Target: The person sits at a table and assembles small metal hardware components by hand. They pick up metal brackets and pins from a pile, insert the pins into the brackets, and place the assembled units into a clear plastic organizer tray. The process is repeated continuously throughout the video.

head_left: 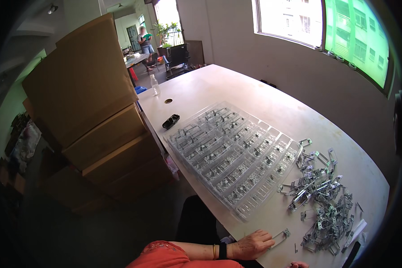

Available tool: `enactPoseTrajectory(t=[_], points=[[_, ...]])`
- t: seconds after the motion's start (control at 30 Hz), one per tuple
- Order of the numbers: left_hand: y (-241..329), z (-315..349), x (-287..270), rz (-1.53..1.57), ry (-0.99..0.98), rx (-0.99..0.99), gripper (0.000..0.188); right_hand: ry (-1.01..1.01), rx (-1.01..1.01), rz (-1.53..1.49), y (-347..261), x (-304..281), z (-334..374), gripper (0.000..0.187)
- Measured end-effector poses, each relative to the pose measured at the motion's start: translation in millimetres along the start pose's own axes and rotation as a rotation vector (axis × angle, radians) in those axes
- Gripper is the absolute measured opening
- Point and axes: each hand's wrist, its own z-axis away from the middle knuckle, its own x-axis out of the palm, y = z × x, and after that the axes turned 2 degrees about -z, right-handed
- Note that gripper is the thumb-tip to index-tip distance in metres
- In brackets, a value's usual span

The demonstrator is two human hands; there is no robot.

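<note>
My left hand (253,244), with a dark band and a bracelet at the wrist, rests low over the table's near edge. Its fingers are closed on one end of a thin rectangular metal frame (280,239), whose far end lies toward the pile. Only the fingertips of my right hand (299,265) show at the lower edge; they look pinched together, and what they hold is hidden. A small metal pin (295,248) lies between the hands and the pile. To the right, a heap of similar metal frames (326,196) spreads across the table.
A clear plastic tray (241,212) with rows of metal parts covers the table's middle. Beyond it are a black object (170,121) and a clear bottle (155,85). Stacked cardboard boxes (82,76) stand left of the table (254,96). A person (144,42) stands far back.
</note>
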Motion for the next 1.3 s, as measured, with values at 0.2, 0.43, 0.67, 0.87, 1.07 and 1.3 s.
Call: enactPoseTrajectory(t=[0.2,0.43,0.67,0.87,1.07,1.3], points=[[0.2,0.4,-0.7,0.013,-0.005,-0.005,0.029,-0.005,-0.04,0.026,-1.5,0.3,-1.3,0.015],[7.6,-4.4,-10.3,0.015,0.022,0.012,0.02,-0.04,-0.056,0.071,-4.4,-1.8,-3.3,0.014],[4.2,-1.5,-6.2,-0.009,0.011,0.032,0.02,0.006,-0.026,0.021,9.4,-4.2,-4.4,0.011],[7.1,-0.9,-6.1,0.023,0.037,-0.02,0.025,0.03,-0.056,0.008,5.7,0.8,-3.5,0.007],[3.8,3.2,5.3,0.006,0.074,-0.048,0.028,0.011,-0.012,-0.063,-7.1,3.6,-2.3,0.006],[2.2,5.5,15.0,0.031,0.016,-0.061,0.023,0.01,-0.038,-0.04,-13.2,7.8,-3.6,0.006]])
